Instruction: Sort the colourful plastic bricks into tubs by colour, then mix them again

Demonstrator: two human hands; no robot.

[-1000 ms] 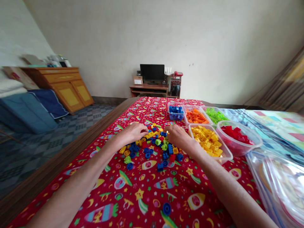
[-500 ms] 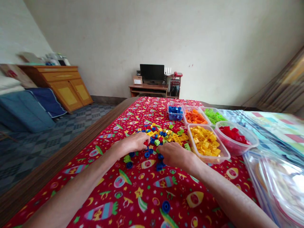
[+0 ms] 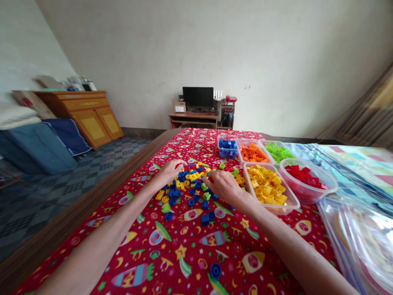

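Loose toy building bricks [image 3: 194, 177] in yellow, blue, green and red lie in a pile on the red patterned tablecloth [image 3: 181, 272]. At the pile's far left edge is my left hand [image 3: 172, 170], its fingers closed around a small red brick [image 3: 177, 166]. My right hand [image 3: 223, 184] is over the right side of the pile, palm down with curled fingers; what they pinch is hidden. Blue wheels [image 3: 168, 216] and a blue brick [image 3: 205, 220] lie at the near side. One more blue wheel [image 3: 215, 271] sits apart, close to me.
Right of the pile stand clear containers of sorted bricks: blue [image 3: 228, 149], orange [image 3: 253, 153], green [image 3: 278, 151], yellow [image 3: 267, 184] and red [image 3: 305, 178]. Plastic bags [image 3: 359, 241] lie at the near right. A monitor [image 3: 198, 99] stands by the far wall.
My left hand has moved left and away from me, to the pile's far edge. My right hand has risen slightly away and to the right, uncovering more bricks.
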